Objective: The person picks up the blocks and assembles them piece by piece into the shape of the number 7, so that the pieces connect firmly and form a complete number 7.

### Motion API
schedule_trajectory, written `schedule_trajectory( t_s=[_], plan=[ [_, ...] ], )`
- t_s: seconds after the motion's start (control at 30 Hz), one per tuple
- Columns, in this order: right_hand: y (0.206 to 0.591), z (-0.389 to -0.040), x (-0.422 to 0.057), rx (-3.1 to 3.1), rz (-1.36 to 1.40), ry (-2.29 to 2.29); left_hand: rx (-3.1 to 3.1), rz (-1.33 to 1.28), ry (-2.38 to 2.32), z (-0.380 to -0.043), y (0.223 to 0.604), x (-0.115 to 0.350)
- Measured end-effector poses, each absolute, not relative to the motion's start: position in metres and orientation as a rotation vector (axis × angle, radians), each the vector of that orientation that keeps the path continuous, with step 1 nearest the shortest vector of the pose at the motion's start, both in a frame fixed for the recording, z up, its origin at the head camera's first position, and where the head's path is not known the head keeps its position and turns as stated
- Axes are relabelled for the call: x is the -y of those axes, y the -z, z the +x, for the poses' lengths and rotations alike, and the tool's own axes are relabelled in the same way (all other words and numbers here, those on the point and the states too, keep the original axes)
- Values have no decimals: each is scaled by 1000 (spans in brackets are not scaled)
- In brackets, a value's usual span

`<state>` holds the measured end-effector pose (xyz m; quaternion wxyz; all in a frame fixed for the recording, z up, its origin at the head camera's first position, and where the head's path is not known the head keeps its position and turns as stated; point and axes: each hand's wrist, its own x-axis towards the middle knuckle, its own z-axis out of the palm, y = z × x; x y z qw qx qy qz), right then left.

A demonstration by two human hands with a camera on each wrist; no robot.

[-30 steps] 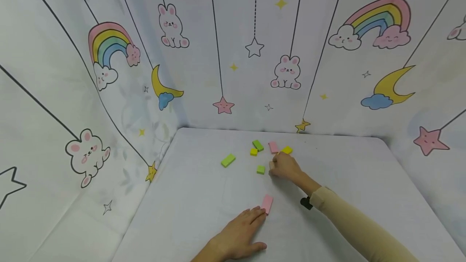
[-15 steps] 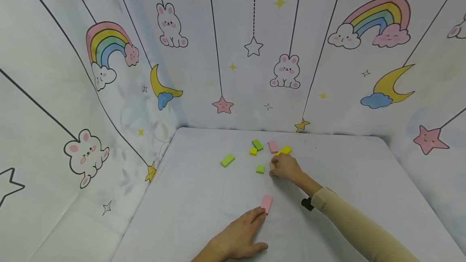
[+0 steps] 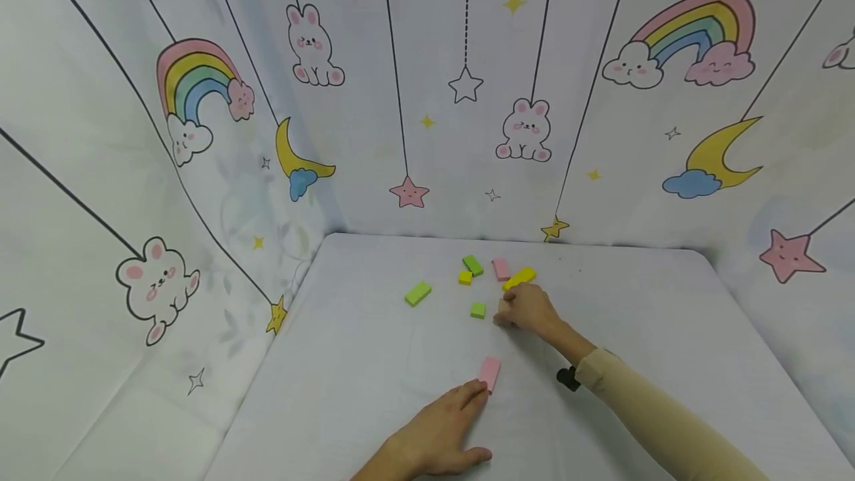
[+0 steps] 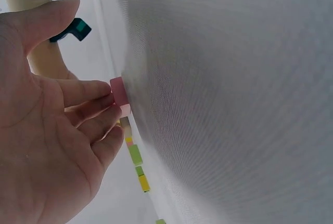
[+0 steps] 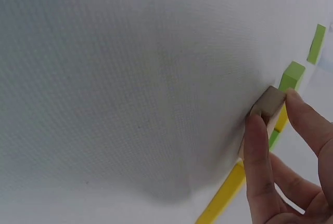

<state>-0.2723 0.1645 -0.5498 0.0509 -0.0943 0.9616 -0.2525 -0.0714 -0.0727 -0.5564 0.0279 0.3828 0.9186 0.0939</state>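
My right hand (image 3: 529,310) pinches a plain wood-coloured block (image 5: 270,102) between thumb and fingers, low at the white tabletop. In the head view the hand covers part of that block. Just beyond it lies a long yellow block (image 3: 520,278), and to its left a small green cube (image 3: 478,310). Nearer the front, my left hand (image 3: 437,429) rests on the cloth with fingers extended. Its fingertips touch the near end of a pink block (image 3: 490,372), which shows upright edge-on as a pink block (image 4: 119,91) in the left wrist view.
Farther back lie a second pink block (image 3: 501,269), a green block (image 3: 473,266) and a small yellow cube (image 3: 465,278) beside it. Another green block (image 3: 418,293) sits farther left. A patterned curtain (image 3: 361,95) rises behind the table's back edge.
My right hand has shifted slightly right and toward me, uncovering more of the long yellow block and the wood-coloured block. The left hand and its pink block stay nearly still.
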Motion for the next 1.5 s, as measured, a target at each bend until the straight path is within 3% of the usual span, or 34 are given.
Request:
schedule_trajectory(
  t_s=[0.8, 1.5],
  plan=[
    [552, -264, -174, -2863, -133, 886, -2847, 1194, -281, -72, 559, 73],
    [555, -256, -179, -2851, -206, 959, -2845, 1228, -282, -72, 556, 74]
  ],
)
